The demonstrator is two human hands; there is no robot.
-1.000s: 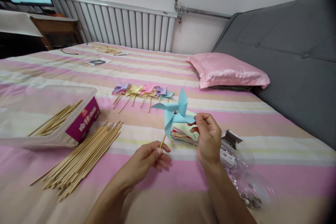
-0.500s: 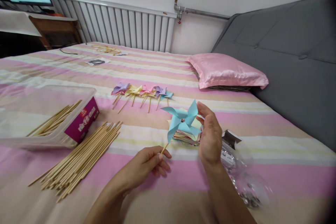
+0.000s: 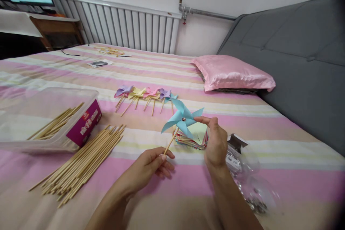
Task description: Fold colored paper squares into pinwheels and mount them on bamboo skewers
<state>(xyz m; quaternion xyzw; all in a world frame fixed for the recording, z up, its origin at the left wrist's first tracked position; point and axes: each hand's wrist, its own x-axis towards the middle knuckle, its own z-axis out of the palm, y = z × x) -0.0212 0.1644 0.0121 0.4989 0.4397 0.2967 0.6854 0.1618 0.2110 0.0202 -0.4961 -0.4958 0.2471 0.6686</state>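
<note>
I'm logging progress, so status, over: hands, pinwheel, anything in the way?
Left hand pinching stick of blue pinwheel. Right hand alongside, index finger at one blade. Pinwheel aloft, stick tilted. Paper stack behind in view, nothing seen blocking.

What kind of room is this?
Most likely a bedroom: the work surface looks like a bed with a striped sheet, a pink pillow lies near a grey padded headboard, and a radiator stands against the wall.

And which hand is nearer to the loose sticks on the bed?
Left. The left hand is to the right of the loose sticks; the right hand is farther right, at the blue pinwheel.
</note>
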